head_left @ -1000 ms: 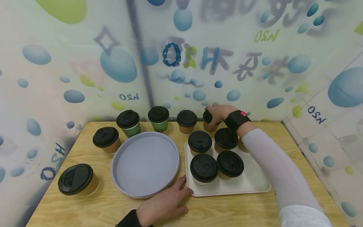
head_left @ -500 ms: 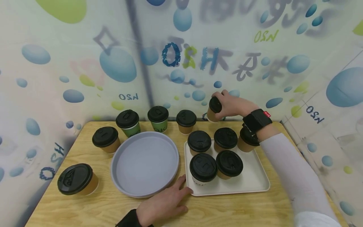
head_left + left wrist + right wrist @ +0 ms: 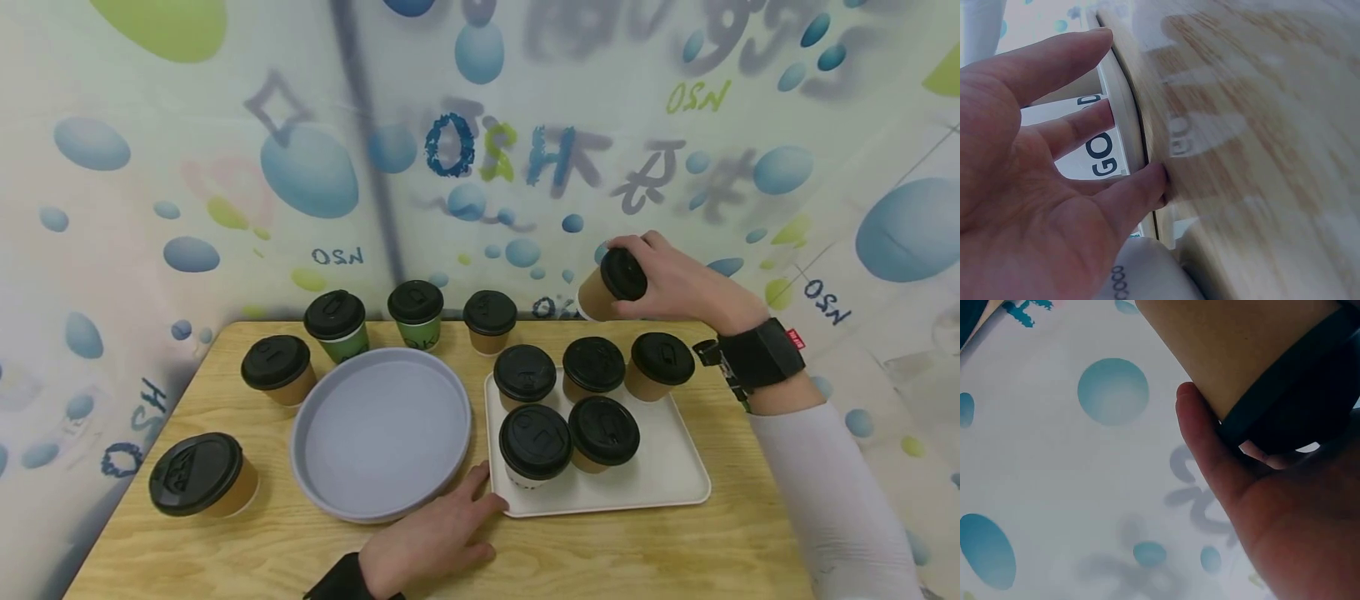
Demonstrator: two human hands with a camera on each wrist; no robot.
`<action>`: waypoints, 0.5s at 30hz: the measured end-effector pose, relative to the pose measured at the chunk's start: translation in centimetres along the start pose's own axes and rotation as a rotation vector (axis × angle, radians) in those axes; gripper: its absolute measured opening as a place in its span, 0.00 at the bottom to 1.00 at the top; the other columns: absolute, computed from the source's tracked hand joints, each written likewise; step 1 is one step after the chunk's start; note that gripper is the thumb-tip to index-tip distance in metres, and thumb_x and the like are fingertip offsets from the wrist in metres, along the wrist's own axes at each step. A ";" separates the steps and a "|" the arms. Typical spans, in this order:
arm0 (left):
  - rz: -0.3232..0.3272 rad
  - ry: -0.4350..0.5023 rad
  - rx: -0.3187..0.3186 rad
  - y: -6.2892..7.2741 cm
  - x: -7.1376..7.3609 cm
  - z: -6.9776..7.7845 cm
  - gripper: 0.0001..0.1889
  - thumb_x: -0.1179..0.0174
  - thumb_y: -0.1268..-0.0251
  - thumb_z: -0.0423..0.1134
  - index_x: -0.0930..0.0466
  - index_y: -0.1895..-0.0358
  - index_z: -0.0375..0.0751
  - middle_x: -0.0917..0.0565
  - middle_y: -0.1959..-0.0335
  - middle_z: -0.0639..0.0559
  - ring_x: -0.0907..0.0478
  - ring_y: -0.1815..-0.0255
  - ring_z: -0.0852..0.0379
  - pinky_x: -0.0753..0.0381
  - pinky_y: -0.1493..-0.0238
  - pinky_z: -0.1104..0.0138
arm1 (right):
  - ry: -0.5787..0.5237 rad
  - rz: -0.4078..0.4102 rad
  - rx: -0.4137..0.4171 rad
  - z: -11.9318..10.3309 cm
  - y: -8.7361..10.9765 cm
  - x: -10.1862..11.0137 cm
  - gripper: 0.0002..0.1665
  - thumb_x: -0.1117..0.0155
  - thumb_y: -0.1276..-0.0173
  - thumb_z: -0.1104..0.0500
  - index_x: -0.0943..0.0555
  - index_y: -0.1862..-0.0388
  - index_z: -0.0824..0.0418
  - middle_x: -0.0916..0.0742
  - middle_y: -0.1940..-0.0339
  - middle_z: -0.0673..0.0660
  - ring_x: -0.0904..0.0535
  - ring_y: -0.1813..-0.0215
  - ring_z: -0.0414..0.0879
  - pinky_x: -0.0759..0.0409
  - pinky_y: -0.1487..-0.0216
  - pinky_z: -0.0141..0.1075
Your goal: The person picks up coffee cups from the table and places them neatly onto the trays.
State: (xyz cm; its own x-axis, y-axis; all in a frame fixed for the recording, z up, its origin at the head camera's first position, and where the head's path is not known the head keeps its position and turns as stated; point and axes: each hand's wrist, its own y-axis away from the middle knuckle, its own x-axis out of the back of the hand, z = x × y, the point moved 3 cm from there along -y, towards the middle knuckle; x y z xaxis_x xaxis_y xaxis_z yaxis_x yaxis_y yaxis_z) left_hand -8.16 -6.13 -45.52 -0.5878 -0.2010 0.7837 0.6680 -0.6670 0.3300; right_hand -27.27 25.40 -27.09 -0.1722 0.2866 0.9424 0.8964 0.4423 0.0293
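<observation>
My right hand (image 3: 678, 279) grips a brown paper coffee cup (image 3: 597, 296) round its black lid, raised in front of the wall behind the table's back edge. The cup tilts, its base toward the left; in the right wrist view the thumb lies along the cup's side (image 3: 1241, 350). Below it, a white rectangular tray (image 3: 660, 467) bears several lidded coffee cups (image 3: 602, 433) in two rows. My left hand (image 3: 435, 537) lies at the tray's front left corner with fingers extended, fingertips right at the rim. The left wrist view shows those fingers against the tray edge (image 3: 1124, 119).
A round grey-lilac tray (image 3: 382, 433) stands left of the white one. Around it stand brown cups (image 3: 279, 371) and two green cups (image 3: 416, 315), all with black lids. A patterned sheet (image 3: 480, 167) rises right behind the wooden table (image 3: 600, 554).
The right hand has lifted the cup off the back of the table, and moved it up and to the right, tilting it. The left hand stays at the tray corner.
</observation>
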 end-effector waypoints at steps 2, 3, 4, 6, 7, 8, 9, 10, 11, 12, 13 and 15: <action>0.003 0.000 -0.001 0.0 0.0 0.0 0.24 0.30 0.32 0.50 0.23 0.35 0.60 0.41 0.20 0.41 0.26 0.35 0.55 0.19 0.44 0.65 | -0.014 0.017 0.004 0.1 1.0 0.2 0.51 0.28 0.33 0.49 0.43 0.18 0.57 0.33 0.32 0.71 0.26 0.44 0.63 0.24 0.47 0.59; 0.006 0.000 -0.002 0.0 0.0 0.0 0.24 0.30 0.32 0.49 0.23 0.35 0.60 0.41 0.20 0.41 0.26 0.35 0.55 0.19 0.44 0.65 | -0.020 0.026 0.004 0.1 1.6 0.3 0.51 0.28 0.34 0.50 0.43 0.18 0.58 0.34 0.32 0.71 0.27 0.42 0.63 0.24 0.46 0.59; 0.009 -0.002 -0.003 0.0 0.0 0.0 0.24 0.30 0.32 0.49 0.23 0.35 0.60 0.41 0.20 0.41 0.26 0.35 0.55 0.19 0.45 0.65 | -0.021 0.036 0.003 0.2 2.1 0.4 0.52 0.28 0.34 0.50 0.43 0.18 0.58 0.34 0.31 0.71 0.27 0.41 0.64 0.24 0.46 0.60; 0.011 -0.004 -0.001 0.0 -0.1 0.0 0.23 0.30 0.32 0.50 0.23 0.35 0.61 0.41 0.20 0.41 0.26 0.35 0.55 0.19 0.45 0.65 | -0.023 0.055 0.002 0.3 3.2 0.5 0.52 0.27 0.35 0.50 0.43 0.18 0.58 0.33 0.31 0.71 0.28 0.40 0.64 0.25 0.46 0.60; 0.012 -0.005 0.000 0.0 -0.1 -0.1 0.23 0.30 0.32 0.49 0.23 0.35 0.61 0.41 0.20 0.41 0.26 0.35 0.55 0.19 0.44 0.64 | -0.022 0.066 0.002 0.3 3.7 0.6 0.53 0.27 0.35 0.51 0.42 0.18 0.59 0.33 0.31 0.71 0.28 0.40 0.64 0.25 0.45 0.60; 0.012 -0.003 0.001 0.0 -0.1 -0.1 0.23 0.30 0.32 0.49 0.22 0.35 0.61 0.41 0.20 0.42 0.26 0.35 0.55 0.19 0.44 0.64 | -0.022 0.075 0.002 0.3 4.2 0.7 0.53 0.26 0.36 0.51 0.42 0.18 0.59 0.33 0.31 0.71 0.28 0.40 0.64 0.25 0.45 0.61; 0.011 -0.003 0.002 0.0 -0.1 -0.1 0.23 0.30 0.32 0.50 0.22 0.35 0.61 0.41 0.20 0.42 0.26 0.36 0.56 0.19 0.44 0.64 | -0.025 0.082 0.000 0.4 4.6 0.7 0.53 0.26 0.37 0.51 0.42 0.18 0.60 0.32 0.32 0.71 0.28 0.40 0.64 0.25 0.45 0.60; 0.010 -0.003 0.004 0.0 -0.1 -0.1 0.23 0.30 0.32 0.50 0.22 0.35 0.61 0.41 0.20 0.42 0.26 0.36 0.56 0.19 0.44 0.65 | -0.033 0.087 -0.001 0.5 5.1 0.7 0.54 0.26 0.38 0.52 0.43 0.18 0.60 0.32 0.31 0.71 0.29 0.39 0.64 0.26 0.44 0.60; 0.009 -0.002 0.006 0.0 -0.1 -0.1 0.23 0.30 0.32 0.50 0.22 0.35 0.61 0.41 0.20 0.42 0.26 0.36 0.57 0.19 0.44 0.65 | -0.040 0.096 0.001 0.6 5.5 0.7 0.55 0.25 0.39 0.53 0.43 0.18 0.62 0.32 0.31 0.71 0.29 0.39 0.64 0.26 0.43 0.60; 0.009 -0.001 0.005 0.0 -0.1 -0.1 0.23 0.30 0.32 0.50 0.22 0.35 0.61 0.41 0.20 0.42 0.26 0.36 0.57 0.19 0.44 0.65 | -0.051 0.105 0.002 0.7 6.0 0.7 0.56 0.24 0.39 0.53 0.43 0.18 0.63 0.32 0.30 0.71 0.29 0.38 0.64 0.27 0.43 0.60; 0.009 0.001 0.004 0.0 -0.1 -0.1 0.23 0.30 0.32 0.50 0.22 0.35 0.61 0.41 0.20 0.42 0.26 0.36 0.57 0.19 0.44 0.65 | -0.062 0.117 0.009 0.8 6.4 0.6 0.57 0.24 0.40 0.54 0.44 0.19 0.64 0.32 0.30 0.71 0.29 0.38 0.64 0.27 0.43 0.60; 0.007 0.004 0.007 0.0 -0.1 -0.1 0.23 0.30 0.32 0.50 0.23 0.35 0.61 0.41 0.20 0.43 0.26 0.36 0.57 0.19 0.45 0.64 | -0.078 0.136 0.010 1.1 7.2 0.5 0.58 0.23 0.41 0.55 0.44 0.19 0.66 0.31 0.31 0.71 0.28 0.39 0.64 0.27 0.44 0.60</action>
State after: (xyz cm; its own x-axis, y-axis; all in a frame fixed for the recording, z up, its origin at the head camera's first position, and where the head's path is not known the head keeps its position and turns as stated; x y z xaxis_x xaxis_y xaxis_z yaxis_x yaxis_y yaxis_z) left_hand -8.16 -6.18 -45.64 -0.5853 -0.2083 0.7836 0.6750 -0.6607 0.3285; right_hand -21.32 29.63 -26.76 -0.0811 0.4094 0.9088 0.9094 0.4036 -0.1007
